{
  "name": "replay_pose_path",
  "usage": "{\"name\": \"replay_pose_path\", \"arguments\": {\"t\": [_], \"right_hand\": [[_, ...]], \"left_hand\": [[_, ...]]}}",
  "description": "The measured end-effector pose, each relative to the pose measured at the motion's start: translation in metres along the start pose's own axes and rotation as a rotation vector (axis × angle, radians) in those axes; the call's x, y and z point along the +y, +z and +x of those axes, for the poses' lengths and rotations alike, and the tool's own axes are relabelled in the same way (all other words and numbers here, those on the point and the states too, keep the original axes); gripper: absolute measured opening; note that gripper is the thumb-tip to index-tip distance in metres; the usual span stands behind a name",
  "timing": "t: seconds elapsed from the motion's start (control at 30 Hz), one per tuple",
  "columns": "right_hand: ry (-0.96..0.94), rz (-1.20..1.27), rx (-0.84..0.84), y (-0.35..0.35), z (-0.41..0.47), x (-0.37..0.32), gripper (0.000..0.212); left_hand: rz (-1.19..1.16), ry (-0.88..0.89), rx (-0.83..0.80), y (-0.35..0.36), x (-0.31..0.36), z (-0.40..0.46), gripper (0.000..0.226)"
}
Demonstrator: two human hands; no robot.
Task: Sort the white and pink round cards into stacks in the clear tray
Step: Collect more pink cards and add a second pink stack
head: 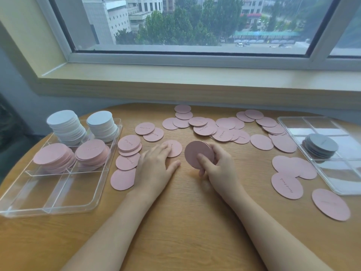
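Observation:
My right hand (pixel 218 167) grips a small stack of pink round cards (pixel 195 153), held tilted up off the wooden table. My left hand (pixel 156 163) lies flat with straight fingers, its fingertips resting on a single pink card (pixel 175 148). At the left stands the clear tray (pixel 58 192): two white stacks (pixel 65 124) (pixel 101 124) fill its far compartments and two pink stacks (pixel 53 157) (pixel 91 150) the middle ones. Its two near compartments hold nothing. Several loose pink cards (pixel 205 127) lie scattered across the table.
A second clear tray (pixel 320 124) at the right holds a short grey-looking card stack (pixel 320 145). More pink cards lie near it (pixel 287 184) and at the right front (pixel 330 204). A window sill runs behind the round table's far edge.

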State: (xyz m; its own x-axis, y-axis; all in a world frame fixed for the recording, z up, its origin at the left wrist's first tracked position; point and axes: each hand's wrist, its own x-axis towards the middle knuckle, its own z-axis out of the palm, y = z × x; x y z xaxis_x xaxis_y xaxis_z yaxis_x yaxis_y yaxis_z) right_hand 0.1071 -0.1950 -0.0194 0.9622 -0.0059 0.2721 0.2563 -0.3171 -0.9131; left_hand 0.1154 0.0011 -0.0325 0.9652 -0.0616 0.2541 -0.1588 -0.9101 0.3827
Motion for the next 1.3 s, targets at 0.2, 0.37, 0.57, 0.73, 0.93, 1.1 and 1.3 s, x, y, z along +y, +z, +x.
{"name": "replay_pose_path", "arguments": {"t": [0.2, 0.37, 0.57, 0.73, 0.93, 1.1, 1.3], "right_hand": [[-0.018, 0.003, 0.037, 0.0, 0.0, 0.0, 0.012], [-0.009, 0.013, 0.06, -0.001, 0.0, 0.002, 0.011], [0.037, 0.062, -0.004, -0.002, 0.001, 0.0, 0.008], [0.001, 0.164, -0.197, -0.002, -0.001, -0.006, 0.014], [-0.07, 0.071, -0.292, 0.0, -0.006, -0.008, 0.017], [-0.097, -0.075, -0.306, 0.005, -0.008, -0.011, 0.023], [-0.033, -0.059, -0.218, 0.002, -0.007, -0.01, 0.021]], "left_hand": [[0.032, 0.067, 0.006, -0.004, -0.001, 0.006, 0.043], [0.05, 0.096, 0.071, -0.011, -0.001, 0.003, 0.036], [-0.33, 0.101, 0.303, -0.014, 0.0, -0.005, 0.043], [-0.602, 0.031, 0.269, -0.016, 0.01, -0.01, 0.035], [-0.658, -0.014, 0.229, -0.017, 0.02, -0.012, 0.028], [-0.693, -0.061, 0.212, -0.02, 0.022, -0.014, 0.022], [-0.095, 0.016, 0.313, -0.019, -0.007, -0.012, 0.023]]}}
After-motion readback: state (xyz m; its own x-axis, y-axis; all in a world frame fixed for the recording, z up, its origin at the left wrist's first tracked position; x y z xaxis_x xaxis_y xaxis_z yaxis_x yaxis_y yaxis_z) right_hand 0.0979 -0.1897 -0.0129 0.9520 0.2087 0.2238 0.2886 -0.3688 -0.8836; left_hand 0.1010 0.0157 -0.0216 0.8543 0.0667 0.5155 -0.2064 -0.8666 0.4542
